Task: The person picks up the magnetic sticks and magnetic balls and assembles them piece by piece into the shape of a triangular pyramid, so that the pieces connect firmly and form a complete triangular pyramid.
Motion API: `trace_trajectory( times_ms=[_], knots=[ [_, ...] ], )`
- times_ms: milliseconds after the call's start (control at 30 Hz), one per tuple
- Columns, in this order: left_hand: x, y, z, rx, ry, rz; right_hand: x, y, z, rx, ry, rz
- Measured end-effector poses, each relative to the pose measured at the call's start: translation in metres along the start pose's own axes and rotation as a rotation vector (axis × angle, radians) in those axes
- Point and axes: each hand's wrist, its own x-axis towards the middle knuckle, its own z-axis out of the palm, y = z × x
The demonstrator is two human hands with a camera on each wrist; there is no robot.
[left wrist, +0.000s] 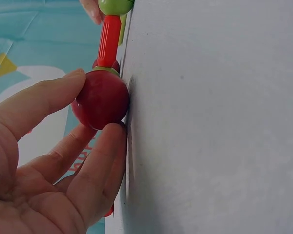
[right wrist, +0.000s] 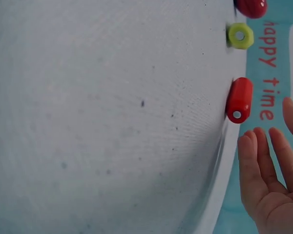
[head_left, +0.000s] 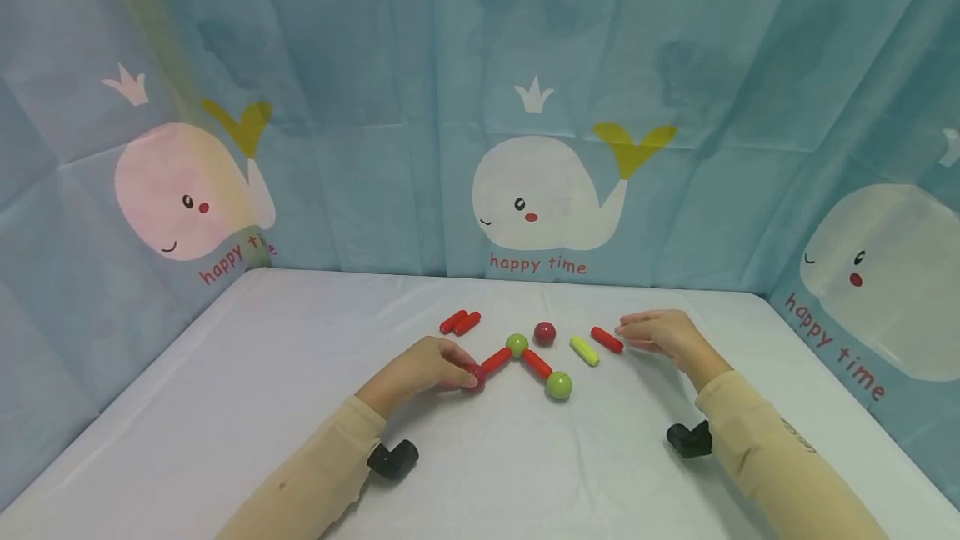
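Observation:
My left hand (head_left: pixel 420 369) holds a dark red ball (left wrist: pixel 102 100) between thumb and fingers, low at the tabletop. A red stick (head_left: pixel 496 361) runs from that ball to a green ball (head_left: pixel 517 345). From there a second red stick (head_left: pixel 537 363) leads to another green ball (head_left: pixel 558 385), so the chain makes a bent shape. To the right, my right hand (head_left: pixel 666 337) is held with fingers extended and nothing in it. Just off its fingertips lies a loose red stick (right wrist: pixel 240 100), beside a yellow-green stick (head_left: pixel 584 351).
Behind the chain sits a loose dark red ball (head_left: pixel 545 333). Two red sticks (head_left: pixel 461 322) lie side by side at the back left of the white table (head_left: pixel 300 340). A blue curtain (head_left: pixel 360 123) with whale prints encloses the back and sides.

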Motion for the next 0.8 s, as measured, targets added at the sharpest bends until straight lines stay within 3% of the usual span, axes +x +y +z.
trace_trajectory(
  times_ms=[500,800],
  knots=[
    [0.002,-0.005,-0.003,-0.056,-0.021,0.002,0.006,0.003,0.005,-0.007,-0.022,0.093],
    [0.006,-0.007,-0.004,-0.072,-0.044,-0.004,0.013,0.003,0.009,-0.009,0.019,0.131]
  ],
)
